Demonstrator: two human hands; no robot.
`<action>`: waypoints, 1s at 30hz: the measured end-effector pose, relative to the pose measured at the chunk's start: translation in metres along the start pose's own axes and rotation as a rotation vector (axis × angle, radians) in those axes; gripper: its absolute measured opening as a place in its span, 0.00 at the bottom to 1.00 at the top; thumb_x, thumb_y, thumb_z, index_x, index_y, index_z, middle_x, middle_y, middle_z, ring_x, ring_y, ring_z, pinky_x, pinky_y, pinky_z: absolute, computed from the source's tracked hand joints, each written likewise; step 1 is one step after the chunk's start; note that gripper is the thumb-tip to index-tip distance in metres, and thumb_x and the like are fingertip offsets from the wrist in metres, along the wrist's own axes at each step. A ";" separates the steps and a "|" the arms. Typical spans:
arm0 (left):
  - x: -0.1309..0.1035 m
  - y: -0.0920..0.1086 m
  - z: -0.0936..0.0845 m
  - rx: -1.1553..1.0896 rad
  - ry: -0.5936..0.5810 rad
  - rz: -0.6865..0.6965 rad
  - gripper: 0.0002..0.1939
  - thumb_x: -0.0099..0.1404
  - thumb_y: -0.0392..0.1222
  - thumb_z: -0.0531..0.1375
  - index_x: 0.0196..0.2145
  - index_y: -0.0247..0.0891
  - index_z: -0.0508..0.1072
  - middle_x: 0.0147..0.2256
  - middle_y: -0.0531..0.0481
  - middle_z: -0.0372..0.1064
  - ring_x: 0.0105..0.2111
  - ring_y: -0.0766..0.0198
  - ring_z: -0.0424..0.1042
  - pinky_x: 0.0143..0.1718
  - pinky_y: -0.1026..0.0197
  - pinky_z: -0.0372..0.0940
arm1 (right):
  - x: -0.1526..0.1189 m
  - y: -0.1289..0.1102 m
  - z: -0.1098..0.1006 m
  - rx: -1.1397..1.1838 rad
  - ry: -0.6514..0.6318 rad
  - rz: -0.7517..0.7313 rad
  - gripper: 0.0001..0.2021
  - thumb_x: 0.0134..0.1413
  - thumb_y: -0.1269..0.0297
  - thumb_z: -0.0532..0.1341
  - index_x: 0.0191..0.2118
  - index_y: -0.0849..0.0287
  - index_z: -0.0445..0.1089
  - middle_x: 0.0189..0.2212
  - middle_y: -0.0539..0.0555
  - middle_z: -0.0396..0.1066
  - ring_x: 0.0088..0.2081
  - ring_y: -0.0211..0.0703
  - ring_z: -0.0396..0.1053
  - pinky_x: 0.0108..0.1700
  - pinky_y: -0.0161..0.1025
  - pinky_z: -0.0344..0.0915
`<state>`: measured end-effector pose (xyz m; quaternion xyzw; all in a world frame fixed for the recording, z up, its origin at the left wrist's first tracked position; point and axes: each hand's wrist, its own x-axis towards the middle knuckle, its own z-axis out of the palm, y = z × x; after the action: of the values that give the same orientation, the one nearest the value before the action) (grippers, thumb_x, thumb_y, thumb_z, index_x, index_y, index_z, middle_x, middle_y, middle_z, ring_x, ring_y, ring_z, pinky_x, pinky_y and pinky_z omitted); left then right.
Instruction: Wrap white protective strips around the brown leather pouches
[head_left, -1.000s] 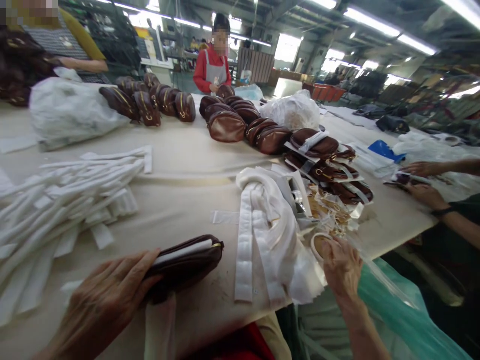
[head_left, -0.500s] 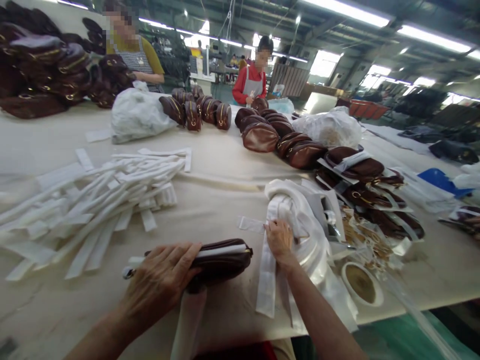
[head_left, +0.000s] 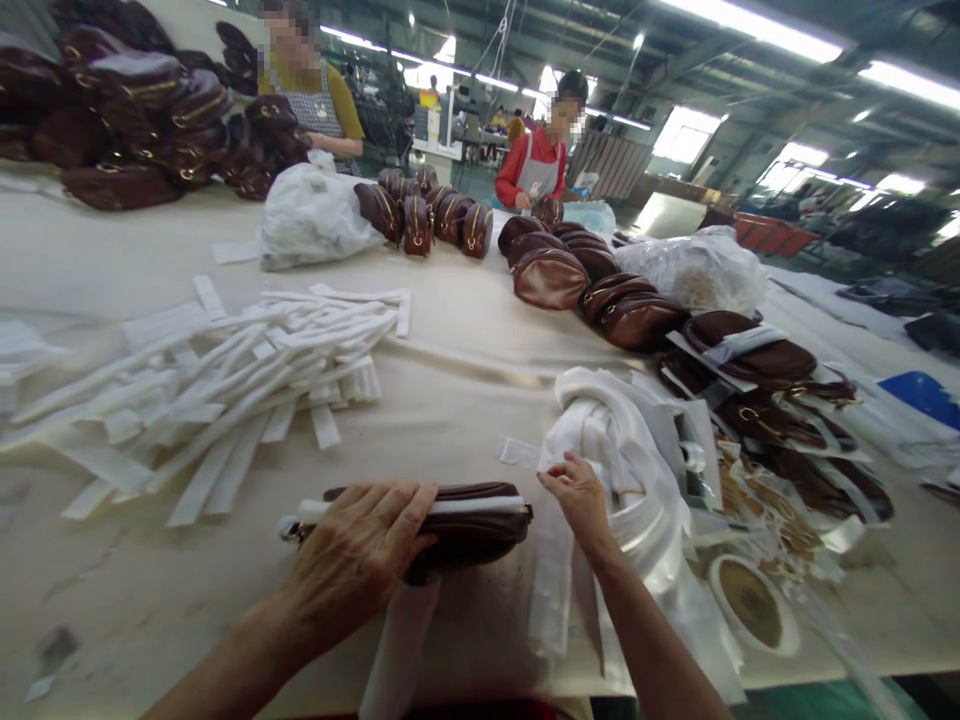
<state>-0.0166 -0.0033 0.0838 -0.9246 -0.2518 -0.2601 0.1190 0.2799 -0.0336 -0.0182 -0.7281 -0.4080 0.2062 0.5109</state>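
At the bottom middle of the frame the left hand (head_left: pixel 356 555) lies flat, fingers spread and together pressing down on a dark brown pouch (head_left: pixel 465 515) that rests on the cream tabletop (head_left: pixel 465 350), a white strip running along its top edge and a little past its left end. Just right of the pouch, the right hand (head_left: pixel 581 497) is half closed, its fingertips pinching into a heap of white cloth strips (head_left: pixel 622 470) that hangs over the near edge of the tabletop; whether it grips one strip or several cannot be told. One roll of tape (head_left: pixel 752 603) lies flat at the lower right, beside a tangle of clear wrappers. No writing or brand can be read anywhere. In the left middle a loose pile of white strips (head_left: pixel 225 390), too many to count, fans across the tabletop. Farther back in the centre a curving row of brown bags (head_left: pixel 600 285) runs from the upper middle to the right edge, well over ten, some wrapped with white bands. Two white plastic sacks sit behind, one at upper left (head_left: pixel 311 215) and one at upper right (head_left: pixel 697 270). At the top left is a stacked heap of more brown bags (head_left: pixel 127 120), with two people in aprons standing at the far edge.
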 end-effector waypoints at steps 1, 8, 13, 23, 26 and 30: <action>0.000 0.000 0.000 0.000 -0.001 -0.004 0.14 0.71 0.39 0.48 0.49 0.30 0.65 0.40 0.42 0.71 0.36 0.57 0.70 0.39 0.55 0.62 | 0.003 0.000 0.000 0.052 0.005 0.045 0.13 0.32 0.54 0.69 0.19 0.58 0.71 0.43 0.60 0.69 0.47 0.55 0.66 0.42 0.48 0.66; 0.000 0.001 -0.001 0.006 0.009 -0.011 0.14 0.71 0.39 0.48 0.49 0.29 0.66 0.40 0.42 0.71 0.37 0.57 0.70 0.39 0.55 0.61 | 0.014 -0.006 0.002 0.461 -0.076 0.274 0.16 0.27 0.56 0.72 0.22 0.59 0.70 0.31 0.55 0.73 0.36 0.48 0.73 0.40 0.47 0.69; 0.001 0.001 -0.001 -0.009 0.011 -0.008 0.15 0.71 0.39 0.48 0.49 0.28 0.66 0.40 0.42 0.70 0.37 0.57 0.69 0.39 0.55 0.61 | 0.031 -0.007 0.007 0.635 -0.108 0.386 0.14 0.31 0.54 0.70 0.21 0.57 0.68 0.21 0.52 0.72 0.27 0.42 0.72 0.30 0.40 0.71; 0.002 0.002 0.000 -0.038 -0.005 -0.036 0.14 0.70 0.38 0.50 0.49 0.28 0.65 0.39 0.41 0.70 0.36 0.56 0.69 0.38 0.54 0.61 | 0.057 -0.024 0.022 0.556 -0.052 0.304 0.14 0.33 0.57 0.70 0.28 0.58 0.72 0.17 0.45 0.68 0.18 0.32 0.60 0.20 0.30 0.58; 0.003 0.002 -0.002 -0.063 -0.057 -0.041 0.14 0.69 0.39 0.51 0.49 0.29 0.64 0.40 0.41 0.70 0.36 0.56 0.70 0.38 0.54 0.63 | 0.045 -0.053 0.033 0.394 -0.175 0.027 0.14 0.38 0.62 0.69 0.36 0.56 0.74 0.24 0.47 0.72 0.28 0.37 0.67 0.32 0.34 0.64; 0.003 0.001 -0.003 -0.101 -0.095 -0.089 0.16 0.68 0.41 0.52 0.49 0.29 0.62 0.40 0.39 0.70 0.36 0.55 0.70 0.38 0.53 0.65 | 0.033 -0.105 0.044 -0.091 -0.597 -0.941 0.08 0.57 0.68 0.57 0.38 0.56 0.74 0.27 0.53 0.72 0.33 0.40 0.67 0.36 0.36 0.63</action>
<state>-0.0150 -0.0042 0.0880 -0.9286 -0.2843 -0.2335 0.0485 0.2268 0.0334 0.0640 -0.3988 -0.8243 0.1355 0.3784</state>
